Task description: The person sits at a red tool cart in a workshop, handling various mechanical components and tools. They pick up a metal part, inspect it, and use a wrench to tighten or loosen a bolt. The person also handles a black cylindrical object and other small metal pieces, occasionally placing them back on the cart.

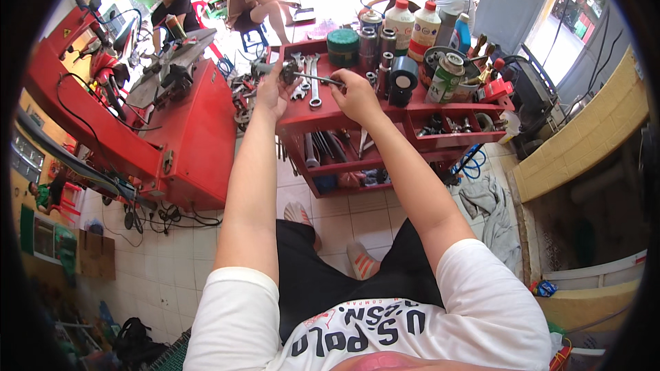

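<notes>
At the left stands a big red machine (192,137). Next to it, the person's left hand (273,93) is closed around a small dark metal part (289,72) over the top shelf of a red tool cart (309,118). A thin metal rod (317,80) goes from this part to the right hand (357,96), whose fingers pinch its end. Wrenches (313,81) lie on the shelf just under the rod. Further right stand plastic bottles (412,27) and cans (447,75).

glossy red painted metal cart (323,118), shiny bare steel spanners (315,82), smooth plastic bottles (400,22).
</notes>
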Action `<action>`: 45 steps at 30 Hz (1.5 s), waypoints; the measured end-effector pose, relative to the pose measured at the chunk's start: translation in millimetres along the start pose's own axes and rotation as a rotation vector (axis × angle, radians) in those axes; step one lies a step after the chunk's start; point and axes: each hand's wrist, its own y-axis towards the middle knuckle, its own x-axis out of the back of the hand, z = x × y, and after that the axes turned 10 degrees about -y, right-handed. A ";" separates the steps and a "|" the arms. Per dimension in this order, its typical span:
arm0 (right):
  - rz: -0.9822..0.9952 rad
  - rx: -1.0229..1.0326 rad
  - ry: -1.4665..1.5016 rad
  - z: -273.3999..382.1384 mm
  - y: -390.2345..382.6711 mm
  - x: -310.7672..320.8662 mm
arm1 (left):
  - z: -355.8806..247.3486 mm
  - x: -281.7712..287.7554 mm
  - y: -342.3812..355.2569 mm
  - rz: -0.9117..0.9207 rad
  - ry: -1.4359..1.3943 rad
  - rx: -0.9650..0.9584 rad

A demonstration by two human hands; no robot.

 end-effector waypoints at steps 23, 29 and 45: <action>0.358 -0.676 0.525 -25.3 16.1 8.4 | 1.4 9.3 -2.6 -0.025 0.010 -0.023; 0.340 -0.601 0.555 -21.4 13.3 4.5 | -2.7 15.7 -1.6 -0.057 -0.027 -0.044; 0.380 -0.593 0.454 -31.8 14.0 -1.0 | 3.5 11.4 -1.2 -0.024 0.010 -0.036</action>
